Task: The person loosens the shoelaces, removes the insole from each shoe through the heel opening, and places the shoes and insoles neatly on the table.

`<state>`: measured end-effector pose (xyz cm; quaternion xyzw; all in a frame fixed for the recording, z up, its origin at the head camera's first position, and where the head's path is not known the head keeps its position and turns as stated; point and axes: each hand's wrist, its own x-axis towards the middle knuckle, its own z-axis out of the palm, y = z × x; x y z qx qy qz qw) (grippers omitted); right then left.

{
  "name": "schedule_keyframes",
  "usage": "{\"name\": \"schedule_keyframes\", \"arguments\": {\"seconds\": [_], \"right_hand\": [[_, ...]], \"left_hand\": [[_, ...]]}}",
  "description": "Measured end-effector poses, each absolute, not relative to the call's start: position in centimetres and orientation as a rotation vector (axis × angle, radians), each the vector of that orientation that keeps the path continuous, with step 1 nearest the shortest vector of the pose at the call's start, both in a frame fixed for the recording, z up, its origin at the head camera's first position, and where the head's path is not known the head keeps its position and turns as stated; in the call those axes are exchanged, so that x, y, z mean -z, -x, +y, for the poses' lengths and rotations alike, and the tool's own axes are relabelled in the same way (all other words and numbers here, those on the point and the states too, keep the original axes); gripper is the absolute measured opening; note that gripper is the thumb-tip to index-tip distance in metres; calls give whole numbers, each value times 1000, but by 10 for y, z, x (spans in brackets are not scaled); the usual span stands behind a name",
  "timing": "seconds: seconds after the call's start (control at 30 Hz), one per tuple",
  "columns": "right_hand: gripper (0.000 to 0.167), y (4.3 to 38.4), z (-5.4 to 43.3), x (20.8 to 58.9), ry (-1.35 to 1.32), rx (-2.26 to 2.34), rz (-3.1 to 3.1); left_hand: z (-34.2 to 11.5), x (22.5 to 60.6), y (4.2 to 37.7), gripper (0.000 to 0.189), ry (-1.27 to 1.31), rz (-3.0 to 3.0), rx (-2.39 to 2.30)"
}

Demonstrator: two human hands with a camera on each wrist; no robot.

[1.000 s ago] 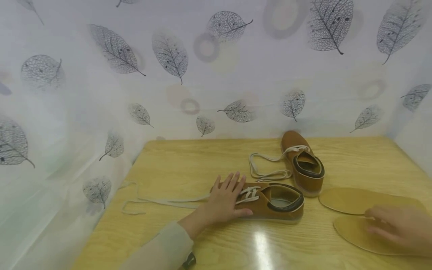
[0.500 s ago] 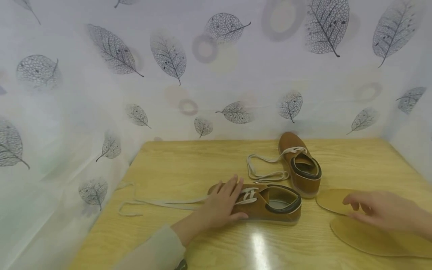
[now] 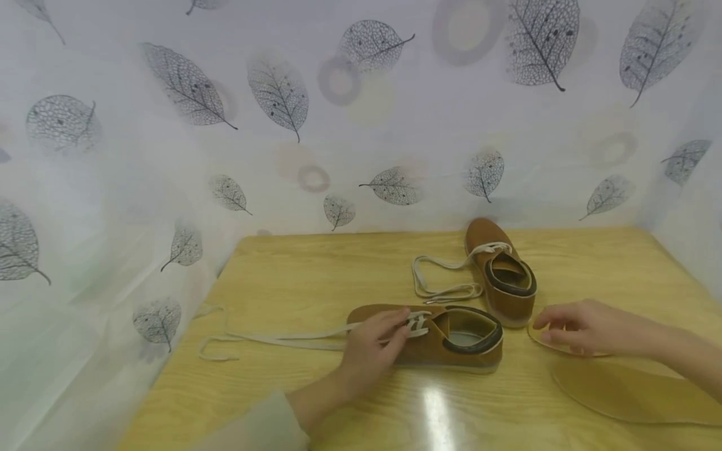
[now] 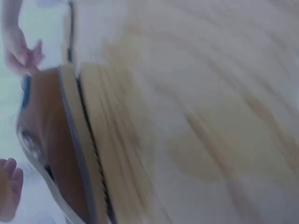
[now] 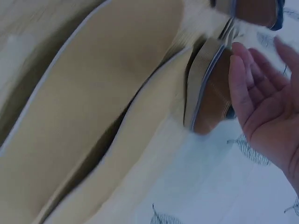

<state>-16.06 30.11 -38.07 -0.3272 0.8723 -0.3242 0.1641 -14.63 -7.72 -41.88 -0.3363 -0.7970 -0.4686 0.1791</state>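
Observation:
In the head view, a brown lace-up shoe (image 3: 451, 357) lies on its sole, toe to the left, its loosened pale laces (image 3: 293, 340) trailing left. My left hand (image 3: 366, 344) is over its front, fingertips right at the lacing with thumb and fingers apart. The left wrist view has the fingers (image 4: 11, 182) beside the shoe's upper (image 4: 51, 116), slightly bent. My right hand (image 3: 592, 329) hovers over the far tan insole (image 3: 538, 332), close to the second shoe's heel; the right wrist view shows its fingers (image 5: 240, 88) loosely bent with nothing between them. A nearer insole (image 3: 632, 394) lies below.
Behind, the second brown shoe (image 3: 487, 241) stands with its toe toward the back, its lace (image 3: 423, 275) looped to the left. The wooden table (image 3: 316, 269) ends at a white leaf-print curtain (image 3: 271, 175) at the back and sides.
My left hand has gone from lying flat on the shoe's front to having its fingers drawn in at the lacing. My right hand has moved left and up across the insoles toward the second shoe.

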Motion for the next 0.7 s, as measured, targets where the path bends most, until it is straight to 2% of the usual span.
{"name": "schedule_keyframes", "arguments": {"seconds": [0.1,0.27,0.5,0.7], "right_hand": [[27,163,287,373,584,1067,2312],[33,166,267,363,297,1138,2220],[25,171,245,347,170,1116,2182],[26,181,235,339,174,1079,2197]], "left_hand": [[-68,411,137,26,685,-2271,1808],[-54,405,123,28,79,-2238,2386],[-45,410,108,32,-398,-2143,2696],[-38,407,93,38,-783,-1902,3042]]}}
